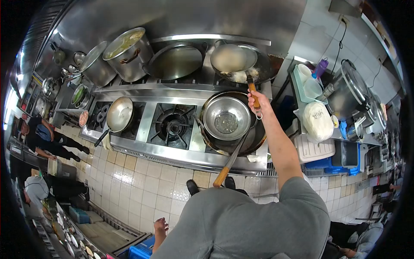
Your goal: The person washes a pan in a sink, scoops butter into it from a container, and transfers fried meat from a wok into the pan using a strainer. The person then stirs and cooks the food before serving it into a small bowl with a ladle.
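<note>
My right hand [257, 102] is wrapped round the wooden handle of a long-handled cooking utensil [251, 85] with a metal loop at its end. The utensil reaches into the dark back wok [268, 69], where a round metal piece [228, 59] is blurred; its head's shape is unclear. Below my right forearm, a steel bowl [226, 118] with a little liquid sits in the front wok [258, 137]. A second wooden-handled tool [223, 176] leans out of that wok towards me. My left hand [161, 225] hangs low at my side, fingers loosely apart, holding nothing.
Left of the bowl are a bare gas burner [174, 125] and a small wok [120, 114]. Tall stockpots [127, 54] and a wide pan [177, 62] line the back. A plastic bag [318, 122] sits on the right-hand counter. Other people [51, 140] stand behind on the left.
</note>
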A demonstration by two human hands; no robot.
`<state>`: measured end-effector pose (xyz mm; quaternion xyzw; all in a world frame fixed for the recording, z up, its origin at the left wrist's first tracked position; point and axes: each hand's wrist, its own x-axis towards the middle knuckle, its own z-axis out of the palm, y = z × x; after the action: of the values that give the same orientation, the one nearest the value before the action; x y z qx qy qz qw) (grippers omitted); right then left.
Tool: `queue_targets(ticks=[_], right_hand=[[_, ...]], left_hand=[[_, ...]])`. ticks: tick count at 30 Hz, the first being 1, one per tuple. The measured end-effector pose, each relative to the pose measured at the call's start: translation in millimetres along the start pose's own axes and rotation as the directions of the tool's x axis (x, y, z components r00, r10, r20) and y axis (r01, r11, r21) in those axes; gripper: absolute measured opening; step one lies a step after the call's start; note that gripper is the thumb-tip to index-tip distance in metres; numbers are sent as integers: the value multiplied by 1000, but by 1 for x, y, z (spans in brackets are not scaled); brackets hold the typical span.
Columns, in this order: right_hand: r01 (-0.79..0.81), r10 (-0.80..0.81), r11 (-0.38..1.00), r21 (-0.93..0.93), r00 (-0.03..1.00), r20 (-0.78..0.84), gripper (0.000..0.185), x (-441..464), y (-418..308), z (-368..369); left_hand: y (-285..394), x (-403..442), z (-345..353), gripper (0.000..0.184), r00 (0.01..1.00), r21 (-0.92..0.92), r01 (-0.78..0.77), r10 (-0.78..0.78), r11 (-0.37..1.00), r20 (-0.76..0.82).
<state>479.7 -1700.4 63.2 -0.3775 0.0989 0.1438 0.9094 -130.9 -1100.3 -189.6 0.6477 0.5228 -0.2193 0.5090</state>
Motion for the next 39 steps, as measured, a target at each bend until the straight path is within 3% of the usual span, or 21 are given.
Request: queue_targets(ticks=[2, 4, 9, 12, 13, 15, 17, 20, 27, 30, 32, 35, 37, 39], right_hand=[[-4, 4, 1000, -5, 1000, 3, 26, -15, 1, 1], [-43, 31, 994, 104, 993, 110, 28, -27, -1, -5], [-3, -5, 996, 85, 995, 98, 31, -73, -14, -2], [113, -114, 977, -179, 993, 9, 26, -100, -23, 2], [117, -117, 976, -183, 993, 10, 26, -100, -28, -5], [169, -176, 914, -368, 984, 14, 25, -104, -33, -8], [207, -261, 876, -435, 963, -67, 18, -107, -36, -5], [183, -366, 700, -690, 922, -127, 10, -114, -45, 6], [84, -413, 534, -841, 894, -174, 9, -124, -39, 32], [123, -455, 507, -853, 879, -144, 7, -130, -38, 45], [127, -474, 468, -875, 871, -127, 21, -130, -40, 47], [229, -527, 512, -828, 845, -92, 16, -128, -43, 48], [200, -527, 507, -838, 842, -118, 22, -126, -49, 49], [207, -603, 394, -895, 794, -82, 24, -118, -52, 40]], left_hand=[[22, -10, 4, 44, 995, -102, 66, -73, 993, -66], [30, -2, 2, 43, 996, -129, 54, -62, 990, -59], [45, 7, 3, 42, 998, -144, 0, -9, 990, -61], [47, 13, 2, 41, 998, -146, 10, -19, 989, -60], [47, 13, 4, 41, 999, -141, 3, -10, 990, -51], [50, 13, 7, 40, 999, -133, -8, 2, 991, -44], [49, 14, 8, 40, 999, -128, 3, -7, 992, -34], [46, 18, 7, 39, 1000, -137, 24, -24, 990, 3], [44, 16, 12, 39, 998, -136, 28, -35, 990, -45], [45, 15, 13, 40, 998, -117, 41, -46, 992, -37], [45, 18, 12, 41, 997, -146, 62, -67, 987, -30], [40, 16, 12, 42, 999, -156, 31, -37, 987, -36], [38, 16, 14, 42, 998, -134, 47, -52, 990, -34], [37, 15, 12, 42, 997, -113, 62, -66, 992, -31]])
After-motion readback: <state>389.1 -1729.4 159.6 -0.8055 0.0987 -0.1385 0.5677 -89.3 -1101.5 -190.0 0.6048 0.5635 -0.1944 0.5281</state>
